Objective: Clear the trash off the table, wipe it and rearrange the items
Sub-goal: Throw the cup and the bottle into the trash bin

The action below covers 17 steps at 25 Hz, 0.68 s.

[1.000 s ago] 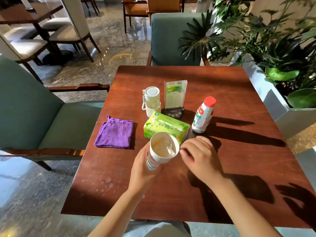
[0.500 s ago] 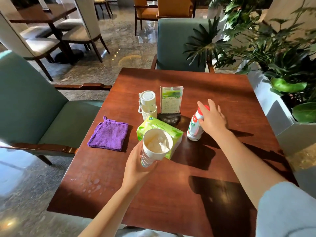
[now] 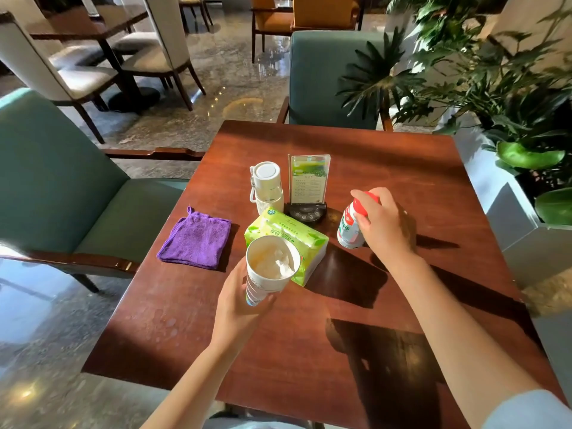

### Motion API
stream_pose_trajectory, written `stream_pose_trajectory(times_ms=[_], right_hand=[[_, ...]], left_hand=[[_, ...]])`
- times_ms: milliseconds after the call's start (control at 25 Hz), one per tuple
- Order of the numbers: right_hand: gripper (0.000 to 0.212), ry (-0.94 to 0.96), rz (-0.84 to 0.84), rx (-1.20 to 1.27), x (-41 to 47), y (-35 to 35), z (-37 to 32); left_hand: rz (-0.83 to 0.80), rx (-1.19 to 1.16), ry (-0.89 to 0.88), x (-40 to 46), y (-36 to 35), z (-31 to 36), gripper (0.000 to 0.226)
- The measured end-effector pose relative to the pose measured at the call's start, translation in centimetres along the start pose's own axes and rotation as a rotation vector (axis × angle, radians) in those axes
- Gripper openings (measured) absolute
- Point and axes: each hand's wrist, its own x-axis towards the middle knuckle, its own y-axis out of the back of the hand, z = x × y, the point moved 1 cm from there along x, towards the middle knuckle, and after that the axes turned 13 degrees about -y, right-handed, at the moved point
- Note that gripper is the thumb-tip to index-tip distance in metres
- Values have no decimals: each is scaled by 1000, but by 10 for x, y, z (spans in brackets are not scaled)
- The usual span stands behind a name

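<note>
Head view looks down on a square tabletop (image 3: 402, 168) of glossy reddish-brown wood, with sun and hard shadows across its near right half. The left hand (image 3: 238, 301) wraps its fingers round a ribbed white paper cup (image 3: 269, 267), tilted toward the camera and held above the near middle of the tabletop; crumpled white tissue sits inside it. The right hand (image 3: 385, 226) curls over the red cap and upper body of a small white plastic bottle (image 3: 348, 229) (red and green label), which stands toward the right of centre. Just behind the cup lies a soft green tissue pack (image 3: 288, 232), puffy and rectangular. Beyond it stand a cream cylindrical flask (image 3: 266, 190) with a round lid and a clear acrylic menu stand (image 3: 309, 181) on a black base, side by side near the centre. A fuzzy purple cloth (image 3: 196, 238), folded roughly square, lies flat by the left edge. Pale droplet marks (image 3: 167, 323) dot the near left corner. The far half and the right edge show bare wood.
</note>
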Motion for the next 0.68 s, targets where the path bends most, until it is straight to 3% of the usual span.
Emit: stream_pose_trajectory(times_ms=[200,360,680], right_hand=[[45,201,182,-33,-20,60,-55],[42,287,194,-11,-48,81,-120],[45,300,169,84,-105,20,-279]], left_hand=[[49,-34,1,12,18,-9,77],[136,-95,-56,18,62,-4,67],[190,-102,-70,4,224,-66,74]])
